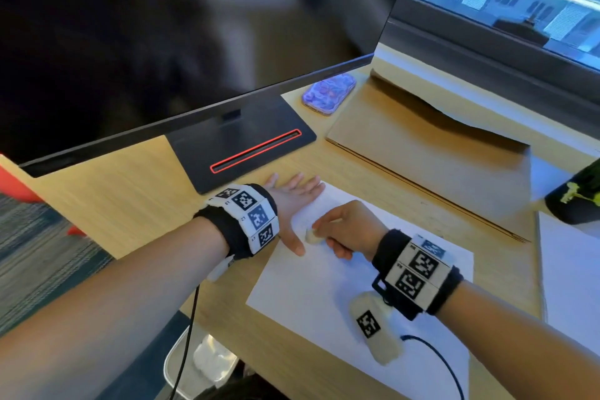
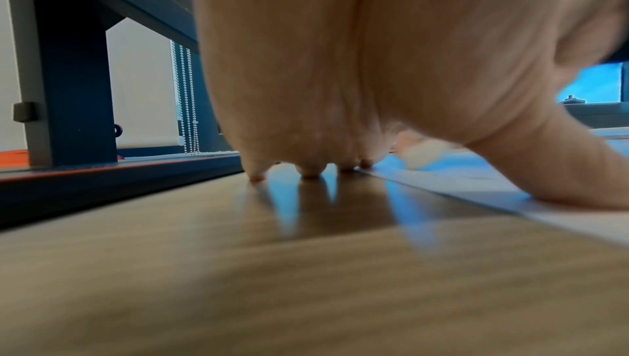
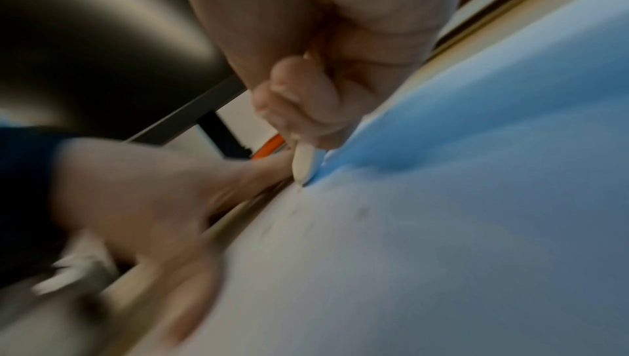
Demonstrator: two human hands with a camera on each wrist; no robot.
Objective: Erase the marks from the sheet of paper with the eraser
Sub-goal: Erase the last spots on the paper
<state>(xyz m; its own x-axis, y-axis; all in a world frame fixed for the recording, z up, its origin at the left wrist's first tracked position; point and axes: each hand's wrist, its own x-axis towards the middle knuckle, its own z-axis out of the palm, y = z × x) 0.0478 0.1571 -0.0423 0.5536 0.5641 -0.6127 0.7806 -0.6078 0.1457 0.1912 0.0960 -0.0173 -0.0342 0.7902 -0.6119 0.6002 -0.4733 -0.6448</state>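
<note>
— Pressing flat there on the left, is it? That left hand [image 1: 293, 201]?

— Yes, fingers straight and spread, holding nothing. The fingertips [image 2: 309, 172] sit on the wooden table [image 1: 130, 204] just short of the monitor stand [image 1: 240, 146], and the thumb lies on the near left edge of the sheet of paper [image 1: 324, 286].

— And the eraser?

— Just right of that thumb. The right hand [image 1: 349, 227] has its fingers curled round the eraser [image 1: 313, 235], a small pale lump pinched between thumb and fingers, its lower end touching the paper near the upper left part of the sheet. From the right wrist camera the eraser [image 3: 303, 162] looks thin and its tip meets the sheet; a few faint grey marks [image 3: 360, 211] show on the paper just beside it, though it's blurred.

— What's further right?

— A phone [image 1: 328, 92] in a purple patterned case lies behind the stand, then a flat brown cardboard piece [image 1: 422, 153] beyond the paper, and a dark bottle [image 1: 578, 198] near the right edge.
</note>
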